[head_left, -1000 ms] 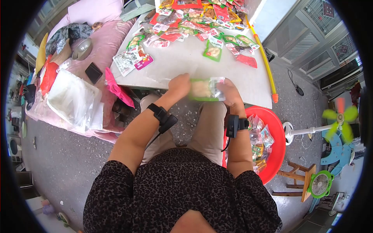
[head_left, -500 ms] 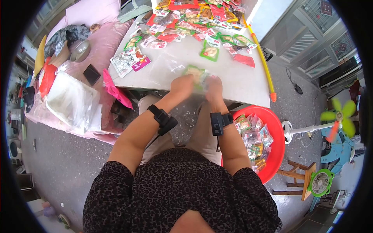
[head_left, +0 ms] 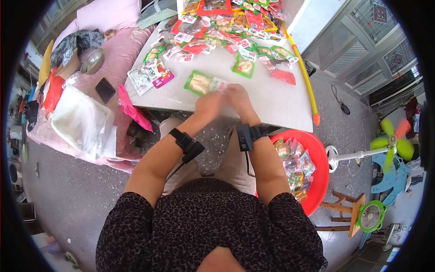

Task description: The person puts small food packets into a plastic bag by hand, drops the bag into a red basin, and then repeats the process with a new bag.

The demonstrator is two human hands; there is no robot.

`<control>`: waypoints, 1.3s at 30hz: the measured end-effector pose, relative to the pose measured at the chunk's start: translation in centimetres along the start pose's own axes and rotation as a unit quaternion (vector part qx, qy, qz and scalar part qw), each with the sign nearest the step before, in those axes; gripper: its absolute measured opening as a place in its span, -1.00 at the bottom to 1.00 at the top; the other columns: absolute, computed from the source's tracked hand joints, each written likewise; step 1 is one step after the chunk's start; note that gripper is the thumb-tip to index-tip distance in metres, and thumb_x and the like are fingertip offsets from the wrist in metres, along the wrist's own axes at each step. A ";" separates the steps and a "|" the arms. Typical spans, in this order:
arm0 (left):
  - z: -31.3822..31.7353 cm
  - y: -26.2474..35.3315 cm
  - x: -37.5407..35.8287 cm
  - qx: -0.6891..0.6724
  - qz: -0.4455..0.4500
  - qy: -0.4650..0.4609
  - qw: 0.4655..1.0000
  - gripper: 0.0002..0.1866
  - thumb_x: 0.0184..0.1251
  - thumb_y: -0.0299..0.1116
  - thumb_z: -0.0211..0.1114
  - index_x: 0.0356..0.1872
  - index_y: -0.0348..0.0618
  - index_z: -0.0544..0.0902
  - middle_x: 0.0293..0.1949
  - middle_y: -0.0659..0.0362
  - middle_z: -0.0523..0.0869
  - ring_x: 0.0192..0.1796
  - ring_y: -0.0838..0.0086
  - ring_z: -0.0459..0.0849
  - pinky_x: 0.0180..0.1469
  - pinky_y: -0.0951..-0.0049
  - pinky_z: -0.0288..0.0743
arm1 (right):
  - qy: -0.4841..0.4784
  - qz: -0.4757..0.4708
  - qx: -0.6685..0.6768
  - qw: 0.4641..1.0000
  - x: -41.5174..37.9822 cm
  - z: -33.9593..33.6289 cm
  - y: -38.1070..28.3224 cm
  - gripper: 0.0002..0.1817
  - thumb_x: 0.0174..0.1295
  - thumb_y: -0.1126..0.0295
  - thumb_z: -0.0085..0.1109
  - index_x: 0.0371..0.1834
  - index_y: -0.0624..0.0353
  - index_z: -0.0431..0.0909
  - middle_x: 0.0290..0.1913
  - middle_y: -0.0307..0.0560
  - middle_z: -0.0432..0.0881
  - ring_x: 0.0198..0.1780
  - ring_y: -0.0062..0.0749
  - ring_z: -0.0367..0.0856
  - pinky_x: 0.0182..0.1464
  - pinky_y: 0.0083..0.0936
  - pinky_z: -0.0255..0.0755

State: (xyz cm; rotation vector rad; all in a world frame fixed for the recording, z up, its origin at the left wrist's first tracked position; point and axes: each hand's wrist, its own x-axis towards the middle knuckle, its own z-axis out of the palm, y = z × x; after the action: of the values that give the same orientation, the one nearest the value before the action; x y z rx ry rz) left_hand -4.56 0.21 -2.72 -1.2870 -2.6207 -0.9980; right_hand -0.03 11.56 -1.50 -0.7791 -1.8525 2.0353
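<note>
A green-edged food packet (head_left: 199, 83) with pale pieces inside is over the near part of the white table (head_left: 272, 102), its labelled end pointing right. My right hand (head_left: 237, 97) is closed, its fingertips at that labelled end. Just below the packet, my left hand (head_left: 210, 104) is close beside the right one. Motion smears its fingers, and I cannot tell how they are placed. Another green-edged packet (head_left: 244, 65) lies flat farther back. To the left are a silver-and-white packet (head_left: 143, 77) and a purple-cornered packet (head_left: 163, 80).
Many packets form a heap (head_left: 226, 25) at the table's back. A yellow tube (head_left: 304, 75) runs along the right edge. Below right stands a red basin (head_left: 322, 167) holding packets. A pink-covered bed (head_left: 122, 50) is at left, a white-stemmed fan (head_left: 362, 153) at right.
The green-edged packet has moved left and now shows more fully beyond my hands. Both hands have shifted left and slightly toward me, coming closer together.
</note>
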 end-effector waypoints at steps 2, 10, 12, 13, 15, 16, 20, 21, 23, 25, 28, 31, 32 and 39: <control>0.0 -0.6 0.2 -0.004 -0.007 0.005 1.000 -0.89 0.04 -0.38 -0.02 -0.51 -0.20 0.39 -0.49 -0.01 0.52 -0.40 0.08 0.50 -0.39 0.14 0.33 | -0.013 -0.007 0.107 0.994 0.8 -0.2 0.7 -0.84 0.07 0.43 -0.04 -0.35 0.31 0.36 -0.47 -0.10 0.48 -0.39 -0.31 0.51 -0.43 -0.49 0.40; 2.7 -3.5 -0.4 0.023 0.081 0.086 0.993 -0.94 -0.02 -0.42 0.01 -0.56 -0.16 0.37 -0.58 0.05 0.48 -0.49 0.12 0.46 -0.45 0.19 0.33 | 0.143 -0.322 -0.382 0.855 10.4 -5.4 1.6 -0.65 -0.05 0.23 0.10 -0.25 0.22 0.37 -0.28 0.03 0.46 -0.24 -0.20 0.48 -0.25 -0.44 0.34; 2.9 -3.5 -0.3 0.024 0.081 0.086 0.993 -0.94 -0.03 -0.43 0.02 -0.58 -0.15 0.37 -0.59 0.06 0.46 -0.50 0.13 0.46 -0.47 0.20 0.33 | 0.151 -0.279 -0.465 0.826 11.8 -5.3 0.7 -0.58 -0.11 0.14 0.13 -0.24 0.19 0.38 -0.26 -0.01 0.47 -0.17 -0.20 0.45 -0.19 -0.36 0.31; 2.8 -3.5 -0.3 0.026 0.080 0.087 0.993 -0.94 -0.04 -0.43 0.03 -0.58 -0.15 0.37 -0.60 0.06 0.46 -0.51 0.14 0.46 -0.48 0.21 0.33 | 0.155 -0.258 -0.504 0.810 12.3 -5.0 0.4 -0.55 -0.13 0.10 0.14 -0.24 0.18 0.39 -0.25 -0.02 0.47 -0.13 -0.21 0.43 -0.16 -0.31 0.30; 2.6 -3.4 -0.4 0.028 0.085 0.091 0.992 -0.95 -0.05 -0.44 0.04 -0.59 -0.15 0.37 -0.61 0.07 0.45 -0.52 0.14 0.46 -0.48 0.21 0.32 | 0.093 -0.151 -0.564 0.806 12.7 -4.1 -0.6 -0.44 -0.17 0.04 0.11 -0.11 0.15 0.35 -0.03 -0.02 0.34 0.06 -0.19 0.24 -0.04 -0.13 0.17; 2.6 -3.2 -0.4 0.028 0.088 0.092 0.991 -0.95 -0.06 -0.44 0.04 -0.59 -0.14 0.37 -0.62 0.07 0.44 -0.52 0.14 0.45 -0.48 0.20 0.32 | 0.062 -0.095 -0.590 0.799 12.7 -3.8 -1.0 -0.38 -0.18 0.01 0.10 -0.05 0.14 0.34 0.08 -0.02 0.27 0.16 -0.19 0.15 0.02 -0.03 0.11; 2.6 -3.4 -0.3 0.043 0.095 0.096 0.990 -0.95 -0.09 -0.44 0.06 -0.61 -0.13 0.37 -0.62 0.09 0.44 -0.52 0.17 0.46 -0.48 0.23 0.33 | 0.046 -0.098 -0.643 0.758 11.9 -3.2 -0.7 -0.38 -0.16 -0.04 0.06 -0.06 0.14 0.36 0.08 -0.02 0.28 0.16 -0.19 0.16 0.01 -0.03 0.11; 2.4 -3.2 -0.4 0.056 0.098 0.094 0.989 -0.95 -0.11 -0.44 0.06 -0.62 -0.12 0.38 -0.62 0.10 0.45 -0.51 0.20 0.47 -0.47 0.25 0.34 | 0.040 -0.093 -0.649 0.754 11.4 -3.2 -0.9 -0.39 -0.16 -0.05 0.06 -0.08 0.14 0.37 0.07 -0.02 0.30 0.15 -0.19 0.18 0.01 -0.03 0.12; 2.4 -3.1 -0.5 0.061 0.100 0.088 0.989 -0.95 -0.11 -0.44 0.06 -0.62 -0.12 0.37 -0.62 0.10 0.45 -0.51 0.20 0.47 -0.46 0.25 0.34 | 0.010 -0.076 -0.663 0.745 9.1 -3.3 -1.8 -0.42 -0.15 -0.05 0.05 -0.12 0.14 0.40 0.01 0.00 0.36 0.10 -0.18 0.25 -0.01 -0.07 0.16; 2.5 -3.3 -0.4 0.047 0.095 0.083 0.991 -0.94 -0.07 -0.43 0.05 -0.60 -0.14 0.36 -0.62 0.07 0.44 -0.52 0.15 0.45 -0.48 0.21 0.32 | -0.038 -0.056 -0.674 0.736 6.4 -3.4 -3.3 -0.45 -0.13 -0.04 0.04 -0.16 0.16 0.42 -0.08 0.04 0.44 0.02 -0.17 0.35 -0.04 -0.15 0.22; 2.6 -3.4 -0.5 0.039 0.101 0.097 0.989 -0.94 -0.06 -0.42 0.05 -0.59 -0.14 0.36 -0.61 0.07 0.44 -0.51 0.15 0.45 -0.47 0.21 0.32 | -0.104 -0.133 -0.586 0.792 7.8 -7.8 -0.4 -0.47 -0.12 0.00 0.06 -0.20 0.21 0.41 -0.25 0.08 0.52 -0.14 -0.12 0.47 -0.12 -0.29 0.31; 3.0 -3.6 -0.5 0.046 0.105 0.113 0.987 -0.94 -0.06 -0.42 0.05 -0.58 -0.14 0.37 -0.61 0.08 0.45 -0.51 0.16 0.45 -0.46 0.21 0.33 | 0.022 -0.168 -0.552 0.816 8.8 -10.2 -0.3 -0.51 -0.12 0.06 0.10 -0.23 0.25 0.41 -0.31 0.13 0.53 -0.19 -0.09 0.49 -0.16 -0.36 0.33; 3.0 -3.7 -0.5 0.042 0.108 0.115 0.987 -0.95 -0.06 -0.42 0.05 -0.58 -0.14 0.38 -0.61 0.08 0.45 -0.51 0.16 0.45 -0.46 0.21 0.33 | 0.050 -0.157 -0.529 0.832 9.3 -10.5 -0.5 -0.51 -0.13 0.12 0.13 -0.19 0.25 0.39 -0.31 0.16 0.52 -0.18 -0.08 0.48 -0.16 -0.34 0.34; 3.0 -3.7 -0.5 0.033 0.106 0.114 0.987 -0.95 -0.07 -0.43 0.05 -0.56 -0.15 0.40 -0.60 0.09 0.45 -0.49 0.18 0.47 -0.44 0.23 0.33 | -0.116 -0.171 -0.637 0.743 11.9 -7.8 -0.7 -0.53 -0.10 0.28 0.04 -0.06 0.22 0.31 0.02 0.14 0.30 0.00 -0.06 0.36 0.00 -0.25 0.25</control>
State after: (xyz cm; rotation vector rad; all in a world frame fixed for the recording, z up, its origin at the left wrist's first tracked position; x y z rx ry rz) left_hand -6.22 -0.08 -7.19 -1.3159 -2.2738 -0.9528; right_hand -5.50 24.62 -3.48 -0.3136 -3.1449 0.3878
